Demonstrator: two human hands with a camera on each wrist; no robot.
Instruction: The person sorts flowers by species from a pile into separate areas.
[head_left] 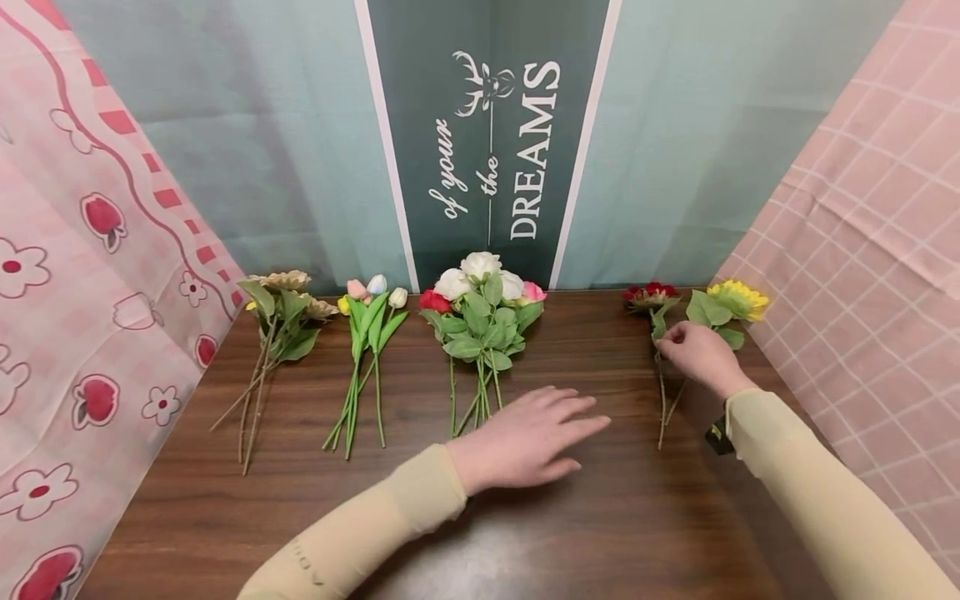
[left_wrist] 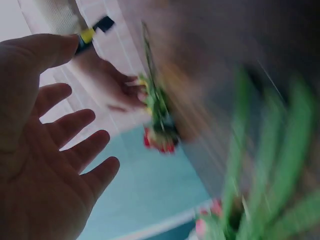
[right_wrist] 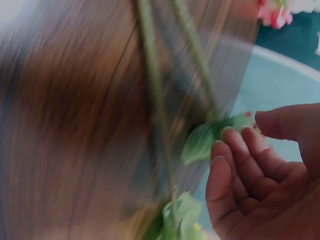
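Observation:
My right hand [head_left: 678, 342] is at the back right of the wooden table [head_left: 600, 517], over the stems of a dark red flower [head_left: 651, 294] and a sunflower [head_left: 738, 298]. In the blurred right wrist view its fingers [right_wrist: 235, 150] are loosely curled and touch a green leaf [right_wrist: 200, 142], with the thumb apart from them. My left hand [head_left: 555, 425] lies flat with straight fingers low over the table, just right of the stems of a bunch of white, red and pink roses [head_left: 483, 304]. The left wrist view shows its open palm [left_wrist: 65, 150] and the red flower [left_wrist: 159, 140] beyond.
A small bunch of tulips [head_left: 367, 321] and some beige flowers [head_left: 285, 300] lie at the back left. A teal banner stands behind the table. Pink patterned cloths hang on both sides.

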